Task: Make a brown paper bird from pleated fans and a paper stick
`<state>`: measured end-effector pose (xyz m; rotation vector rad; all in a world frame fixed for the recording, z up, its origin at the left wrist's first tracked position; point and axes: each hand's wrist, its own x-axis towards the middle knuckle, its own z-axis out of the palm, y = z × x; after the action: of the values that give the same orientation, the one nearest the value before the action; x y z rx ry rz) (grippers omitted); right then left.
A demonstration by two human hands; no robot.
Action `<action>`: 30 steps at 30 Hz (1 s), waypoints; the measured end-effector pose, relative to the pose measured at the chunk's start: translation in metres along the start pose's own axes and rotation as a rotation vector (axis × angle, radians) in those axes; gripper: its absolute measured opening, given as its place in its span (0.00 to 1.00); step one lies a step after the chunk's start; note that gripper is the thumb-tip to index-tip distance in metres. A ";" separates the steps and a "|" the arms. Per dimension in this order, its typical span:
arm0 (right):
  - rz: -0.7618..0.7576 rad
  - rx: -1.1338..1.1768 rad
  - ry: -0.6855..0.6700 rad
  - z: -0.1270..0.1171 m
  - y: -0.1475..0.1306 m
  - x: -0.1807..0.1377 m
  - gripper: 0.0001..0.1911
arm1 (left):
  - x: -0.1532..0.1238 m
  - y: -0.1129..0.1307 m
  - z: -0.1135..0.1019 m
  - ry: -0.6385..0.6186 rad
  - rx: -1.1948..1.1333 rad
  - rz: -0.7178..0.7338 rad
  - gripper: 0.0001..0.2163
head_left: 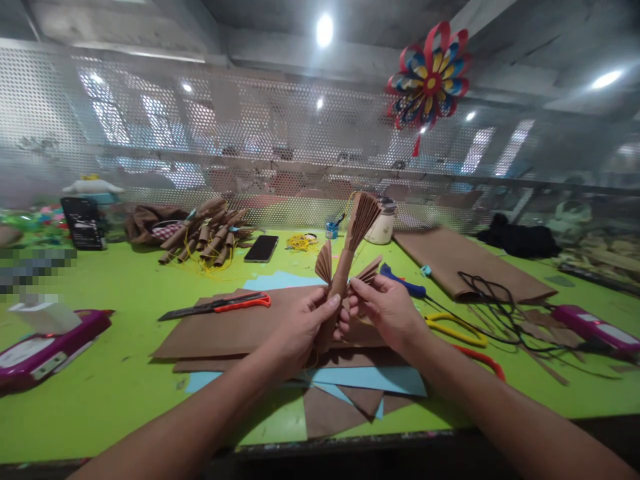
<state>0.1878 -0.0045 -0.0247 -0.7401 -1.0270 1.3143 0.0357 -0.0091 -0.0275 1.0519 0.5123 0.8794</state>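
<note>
far left, on green table (115, 387): pink case (45, 350), white block on top. behind it, black box (83, 223), upright.

back left: pile (205, 237) of rolled brown stems with yellow string among them. apparently the done lot, several pieces, exact count unclear.

left of centre: cutter (220, 305) with red handle, flat on brown sheets (235, 333). dark phone (261, 248) further back, face up, screen off. plenty of uncut sheet, plus blue paper (370, 379) underneath and brown triangles at the near edge. stock left for more, by the look of it.

centre, in left hand (300, 320): lower end of paper stem (345, 267), fingers clenched round it, thumb up along the side. stem raised above the sheets, tilted slightly right. on it so far: top fan (364, 217) spread open, left fan (325, 261) smaller.

in right hand (385, 310): right fan (369, 270), pinched between thumb and fingertips, touching the stem. fixed or only held against it, cannot tell. judged mid-assembly: three pleated pieces in place, no string on this one yet.

right of hands: blue tool (403, 281), yellow scissors (455, 328), black cord (495, 293), long brown sheet (465, 263). far right: second pink case (595, 327).

above, hanging: paper pinwheel (430, 73), red, blue, yellow.

writing: none legible. pale marks on black box, too small to read. no brand visible on cases, phone or cutter.
</note>
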 end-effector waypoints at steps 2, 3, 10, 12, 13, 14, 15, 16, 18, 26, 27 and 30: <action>0.001 0.001 -0.005 0.000 0.000 0.000 0.12 | 0.000 0.000 0.000 -0.010 -0.002 0.004 0.08; 0.001 -0.001 -0.006 0.000 0.000 0.000 0.11 | 0.000 0.000 0.000 -0.014 -0.001 0.008 0.08; 0.009 -0.014 0.006 0.001 -0.002 -0.002 0.11 | 0.000 -0.002 -0.002 -0.019 0.007 0.015 0.08; 0.014 -0.016 0.010 0.001 -0.003 -0.003 0.11 | 0.000 -0.003 -0.003 -0.027 0.010 0.015 0.09; 0.013 -0.017 0.013 0.001 -0.003 -0.003 0.11 | 0.000 -0.003 -0.003 -0.028 0.013 0.018 0.09; 0.012 -0.019 0.015 0.001 -0.003 -0.003 0.11 | 0.000 -0.003 -0.003 -0.028 0.014 0.018 0.09; 0.011 -0.019 0.015 0.001 -0.003 -0.003 0.11 | 0.001 -0.003 -0.002 -0.027 0.013 0.018 0.09; 0.009 -0.018 0.015 0.002 -0.003 -0.003 0.10 | 0.001 -0.003 -0.002 -0.027 0.010 0.018 0.09; 0.005 -0.011 0.010 0.002 -0.003 -0.003 0.10 | 0.001 -0.003 -0.002 -0.030 0.006 0.017 0.09; 0.022 -0.006 0.027 0.002 -0.004 -0.005 0.11 | 0.002 -0.005 -0.003 -0.022 0.017 0.028 0.09; 0.024 -0.006 0.027 0.002 -0.004 -0.005 0.11 | 0.002 -0.006 -0.003 -0.023 0.024 0.030 0.09; 0.026 -0.006 0.027 0.003 -0.005 -0.005 0.10 | 0.002 -0.005 -0.003 -0.024 0.038 0.035 0.10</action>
<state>0.1873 -0.0106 -0.0203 -0.7759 -1.0029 1.3213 0.0366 -0.0065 -0.0336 1.1081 0.4934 0.8893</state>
